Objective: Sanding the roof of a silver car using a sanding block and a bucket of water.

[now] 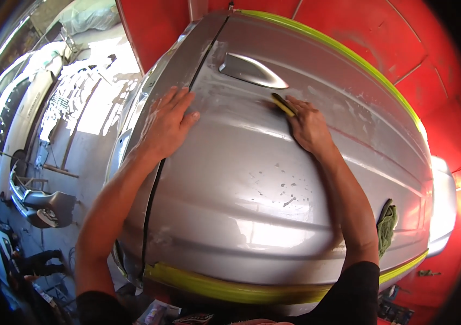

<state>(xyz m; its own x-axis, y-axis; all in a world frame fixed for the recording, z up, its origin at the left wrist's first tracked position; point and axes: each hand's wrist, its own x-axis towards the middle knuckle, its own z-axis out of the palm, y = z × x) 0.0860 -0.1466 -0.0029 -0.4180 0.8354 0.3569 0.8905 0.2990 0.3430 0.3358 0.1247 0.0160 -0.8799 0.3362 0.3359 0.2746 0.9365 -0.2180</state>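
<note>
Silver car roof (pixel 214 179) fills most of view, w/ yellow-green tape (pixel 230 291) along edges. L hand (pixel 168 122) rests on roof, spread, empty; well apart, R hand (pixel 310 127) grips, near fin (pixel 255 71), yellow-black pad (pixel 284 105). Prob. rubbing step; next stroke calls for pad flat, clear of fin.
</note>
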